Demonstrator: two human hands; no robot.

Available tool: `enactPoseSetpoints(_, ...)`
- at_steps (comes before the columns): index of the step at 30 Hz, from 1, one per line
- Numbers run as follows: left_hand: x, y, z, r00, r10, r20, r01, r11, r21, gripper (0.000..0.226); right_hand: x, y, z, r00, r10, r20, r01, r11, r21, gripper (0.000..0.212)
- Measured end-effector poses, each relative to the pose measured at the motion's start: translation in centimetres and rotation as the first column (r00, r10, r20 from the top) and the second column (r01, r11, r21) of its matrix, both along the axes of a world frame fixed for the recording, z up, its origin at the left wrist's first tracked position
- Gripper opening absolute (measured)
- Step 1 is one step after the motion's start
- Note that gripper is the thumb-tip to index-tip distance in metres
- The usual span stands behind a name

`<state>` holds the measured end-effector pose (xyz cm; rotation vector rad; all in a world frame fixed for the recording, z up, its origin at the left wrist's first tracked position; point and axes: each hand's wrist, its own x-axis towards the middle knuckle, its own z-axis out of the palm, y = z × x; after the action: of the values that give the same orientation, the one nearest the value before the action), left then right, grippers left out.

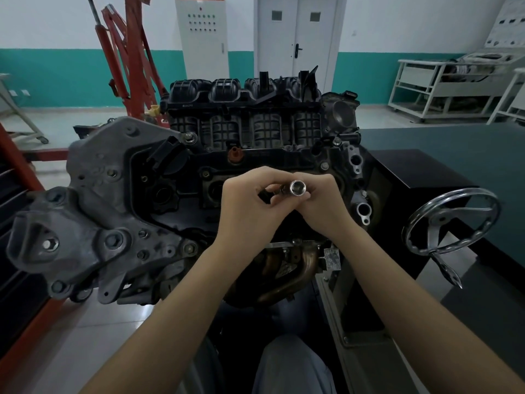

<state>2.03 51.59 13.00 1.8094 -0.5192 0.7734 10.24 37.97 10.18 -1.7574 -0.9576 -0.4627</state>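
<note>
A car engine (181,177) sits on a stand in front of me, its black intake manifold (244,109) at the far side. Both my hands meet above the engine's top cover. My left hand (247,211) pinches a small dark tool part (268,193). My right hand (321,206) grips a shiny metal socket (297,188), whose open end faces the camera. The dark part and the socket touch end to end between my fingertips. My fingers hide how the two pieces join.
A grey mounting bracket (93,223) juts out at the engine's left. A chrome handwheel (451,220) stands at the right on the stand's black housing (420,172). A red engine hoist (127,61) rises behind. White racks (446,86) line the back right wall.
</note>
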Motion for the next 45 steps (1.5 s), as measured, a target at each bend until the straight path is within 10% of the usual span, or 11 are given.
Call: enactPoseSetpoints(45,-0.2,0.3,0.6,0.998,-0.016,-0.053,0.018,0.999,0.048,0.026,0.5,-0.2,1.0,0.996,0.048,-0.076,-0.051,0.998,-0.037,0.027)
